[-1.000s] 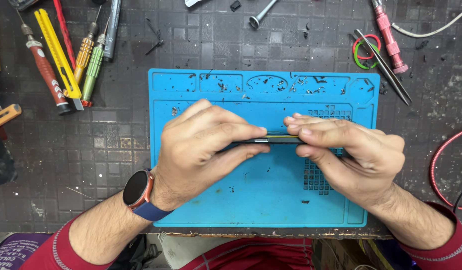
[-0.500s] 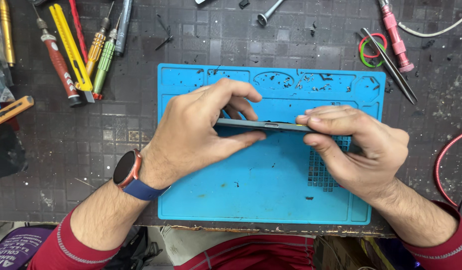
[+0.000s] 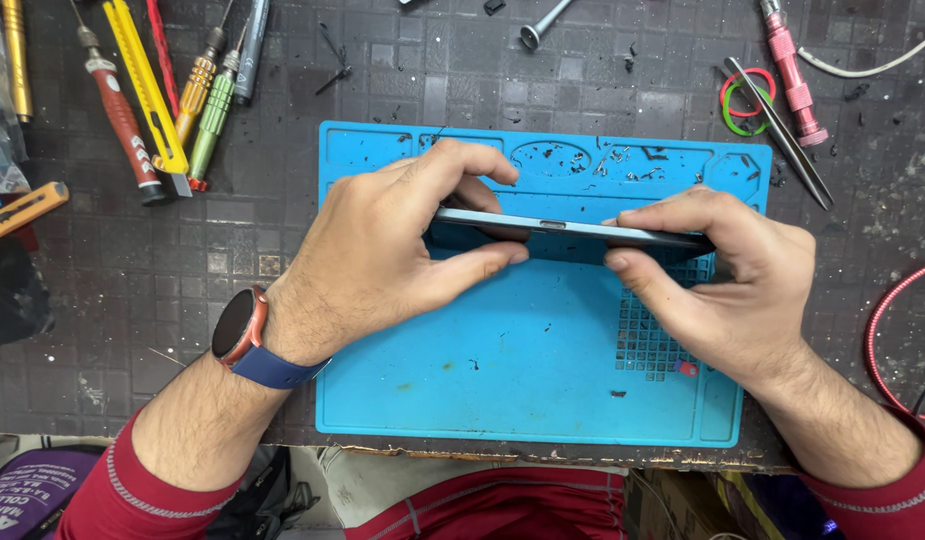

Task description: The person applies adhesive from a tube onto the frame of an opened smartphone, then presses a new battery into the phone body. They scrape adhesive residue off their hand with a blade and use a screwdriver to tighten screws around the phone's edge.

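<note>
A thin flat phone (image 3: 568, 229) is held edge-on above the blue repair mat (image 3: 503, 390), its long side towards me with a small port showing in the middle. My left hand (image 3: 383, 250) pinches its left end between thumb and fingers. My right hand (image 3: 728, 280) grips its right end the same way. A watch with a blue strap (image 3: 245, 335) sits on my left wrist. The phone's faces are hidden.
Several screwdrivers (image 3: 198, 95) and a yellow tool (image 3: 143, 85) lie at the back left. Tweezers (image 3: 783, 130), coloured rubber bands (image 3: 743, 100) and a pink driver (image 3: 788, 70) lie at the back right. A red cable (image 3: 878, 340) curves at the right edge. The table's front edge (image 3: 483, 455) is near my body.
Both hands have lifted and turned the phone slightly; its edge now shows longer and the port faces me. The view has shifted a little.
</note>
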`<state>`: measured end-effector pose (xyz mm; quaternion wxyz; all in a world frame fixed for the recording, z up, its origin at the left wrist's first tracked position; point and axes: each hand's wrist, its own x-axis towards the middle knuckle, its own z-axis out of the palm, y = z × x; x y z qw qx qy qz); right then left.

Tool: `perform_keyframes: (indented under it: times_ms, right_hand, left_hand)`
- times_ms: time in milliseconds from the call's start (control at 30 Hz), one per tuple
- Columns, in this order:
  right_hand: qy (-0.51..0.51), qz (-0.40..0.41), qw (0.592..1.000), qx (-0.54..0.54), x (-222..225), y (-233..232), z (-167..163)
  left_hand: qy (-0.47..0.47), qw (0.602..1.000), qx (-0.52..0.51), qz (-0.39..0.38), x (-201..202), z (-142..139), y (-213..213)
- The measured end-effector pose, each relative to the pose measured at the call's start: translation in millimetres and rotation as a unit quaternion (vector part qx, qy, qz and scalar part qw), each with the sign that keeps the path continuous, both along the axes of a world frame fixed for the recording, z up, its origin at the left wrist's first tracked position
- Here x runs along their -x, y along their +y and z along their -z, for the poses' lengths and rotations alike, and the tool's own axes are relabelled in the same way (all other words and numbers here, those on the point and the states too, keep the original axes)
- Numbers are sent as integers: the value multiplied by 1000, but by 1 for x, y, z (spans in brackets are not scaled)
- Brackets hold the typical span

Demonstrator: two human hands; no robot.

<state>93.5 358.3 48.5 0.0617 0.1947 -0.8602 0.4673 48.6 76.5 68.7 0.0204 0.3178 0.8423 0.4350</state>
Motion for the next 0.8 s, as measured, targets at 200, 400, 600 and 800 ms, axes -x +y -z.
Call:
perform_keyframes:
  times_ms: [200,400,600,800]
  right_hand:
    - [165,-94,979,-80,10,-2,-13]
    - [219,-152,957,-116,14,-7,-18]
    - [193,-178,956,-130,7,-4,-16]
    - [203,-167,956,-129,2,-3,-7]
  left_hand:
    - [53,993,32,103,2,-4,-5]
    - [-124,966,-159,162,0,-8,-6]
    - [-378,855,-334,122,-4,-14,-2]
    - [-390,806,-428,124,1,-8,-3]
